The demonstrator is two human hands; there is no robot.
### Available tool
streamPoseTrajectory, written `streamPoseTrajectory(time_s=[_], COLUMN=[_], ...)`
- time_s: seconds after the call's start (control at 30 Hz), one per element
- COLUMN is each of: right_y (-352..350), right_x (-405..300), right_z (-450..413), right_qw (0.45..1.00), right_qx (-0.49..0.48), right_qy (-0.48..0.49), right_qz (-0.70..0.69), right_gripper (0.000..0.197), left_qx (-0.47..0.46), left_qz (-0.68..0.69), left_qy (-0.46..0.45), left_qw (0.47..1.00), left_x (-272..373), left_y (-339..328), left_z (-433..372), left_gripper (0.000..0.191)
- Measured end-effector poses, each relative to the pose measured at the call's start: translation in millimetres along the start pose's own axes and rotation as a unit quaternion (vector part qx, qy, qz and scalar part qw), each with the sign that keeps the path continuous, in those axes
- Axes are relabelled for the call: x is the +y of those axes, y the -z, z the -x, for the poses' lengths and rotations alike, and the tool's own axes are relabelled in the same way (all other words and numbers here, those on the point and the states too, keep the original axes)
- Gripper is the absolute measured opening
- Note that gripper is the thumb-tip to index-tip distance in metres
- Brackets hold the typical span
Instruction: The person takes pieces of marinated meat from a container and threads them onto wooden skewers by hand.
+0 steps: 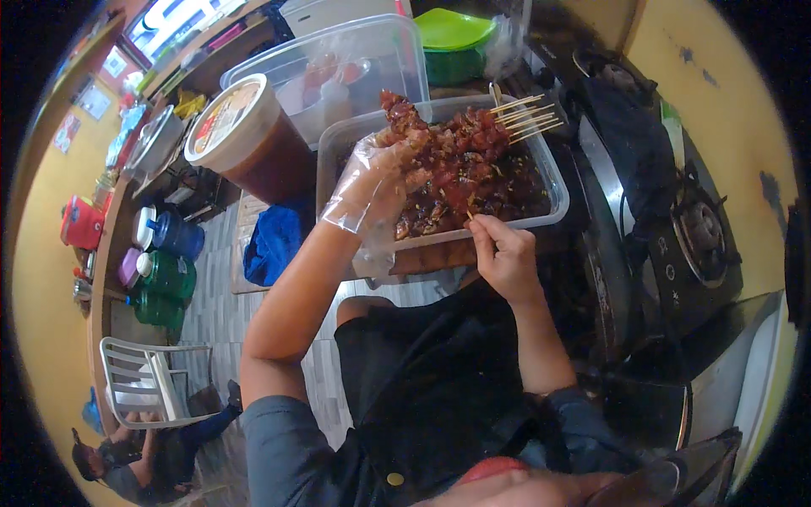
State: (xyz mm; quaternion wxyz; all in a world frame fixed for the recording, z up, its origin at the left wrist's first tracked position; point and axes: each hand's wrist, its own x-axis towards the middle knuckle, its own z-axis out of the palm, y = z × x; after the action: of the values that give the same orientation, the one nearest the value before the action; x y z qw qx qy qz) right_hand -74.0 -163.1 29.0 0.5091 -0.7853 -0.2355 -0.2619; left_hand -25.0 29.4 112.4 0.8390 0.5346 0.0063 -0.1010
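My left hand wears a clear plastic glove and grips pieces of dark red marinated meat above a clear plastic container. In my bare right hand, thumb and fingers pinch a thin wooden skewer near its end, at the container's near edge. How far that skewer runs into the meat is hidden. Several loaded meat skewers rest at the container's back right, their bare sticks pointing right past the rim. Dark marinade with chopped bits lies below them.
Left of the container stands a lidded plastic tub of reddish-brown contents. A blue cloth lies nearer me. Behind are a clear bin and a green-lidded pot. A gas stove is right. Another person sits at far lower left.
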Motion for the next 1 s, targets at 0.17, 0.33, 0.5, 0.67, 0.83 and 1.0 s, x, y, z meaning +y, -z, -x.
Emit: streamPoseTrajectory(time_s=[0.17, 0.33, 0.5, 0.67, 0.83, 1.0], right_y=[-1.0, -1.8, -3.2, -1.0, -3.0, -2.3], right_x=[1.1, 1.2, 0.6, -0.9, -1.1, 2.3], right_z=[-0.4, 2.0, 1.8, -1.2, -0.7, -1.6], right_qw=[0.999, 0.997, 0.995, 1.000, 1.000, 0.999], right_qx=[0.003, -0.008, -0.022, 0.007, -0.007, 0.022], right_qy=[0.027, 0.025, 0.026, 0.004, 0.009, 0.031], right_qz=[0.026, 0.072, 0.091, 0.004, 0.005, 0.002], right_gripper=[0.006, 0.006, 0.007, 0.009, 0.010, 0.009], left_qx=[-0.003, 0.015, 0.028, -0.013, -0.036, -0.052], left_qz=[-0.029, -0.022, -0.032, -0.058, -0.119, 0.067], left_qy=[-0.011, -0.033, -0.013, -0.074, -0.126, -0.039], left_qw=[1.000, 0.999, 0.999, 0.996, 0.984, 0.996], left_x=[-14.6, -20.0, -20.4, -15.8, -18.5, -13.4], left_y=[-1.2, -1.8, -3.0, 2.9, 24.6, 4.9], left_z=[-4.9, -0.8, 0.0, -3.9, -18.3, -12.1], left_gripper=[0.029, 0.031, 0.034, 0.044, 0.050, 0.034])
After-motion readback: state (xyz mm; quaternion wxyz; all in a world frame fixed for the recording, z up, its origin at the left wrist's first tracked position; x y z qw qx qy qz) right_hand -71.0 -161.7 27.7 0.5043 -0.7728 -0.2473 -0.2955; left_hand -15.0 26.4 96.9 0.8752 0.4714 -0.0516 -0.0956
